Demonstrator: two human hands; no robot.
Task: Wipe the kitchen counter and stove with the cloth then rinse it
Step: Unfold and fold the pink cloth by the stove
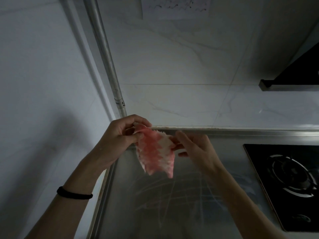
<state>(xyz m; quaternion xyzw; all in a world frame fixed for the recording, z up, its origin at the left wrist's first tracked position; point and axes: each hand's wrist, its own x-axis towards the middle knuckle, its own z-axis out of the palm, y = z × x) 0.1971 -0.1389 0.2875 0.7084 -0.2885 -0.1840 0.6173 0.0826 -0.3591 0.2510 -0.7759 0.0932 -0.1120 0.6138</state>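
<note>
Dim, wide-angle warp; cloth [155,152] perhaps motion-blurred.

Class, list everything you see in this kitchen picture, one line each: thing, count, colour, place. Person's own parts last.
counter: one, steel grey, lower middle
stove: one, black, right, set into the counter
burner: one, dark, on the stove
range hood: one, black, upper right
pipe: one, pale grey, wall corner
paper sheet: one, white, top of wall
cloth: one, pink and white, held above the counter
wristband: one, black, left wrist
left hand: one, pinches the cloth's upper corner
right hand: one, pinches the cloth's right edge
</note>
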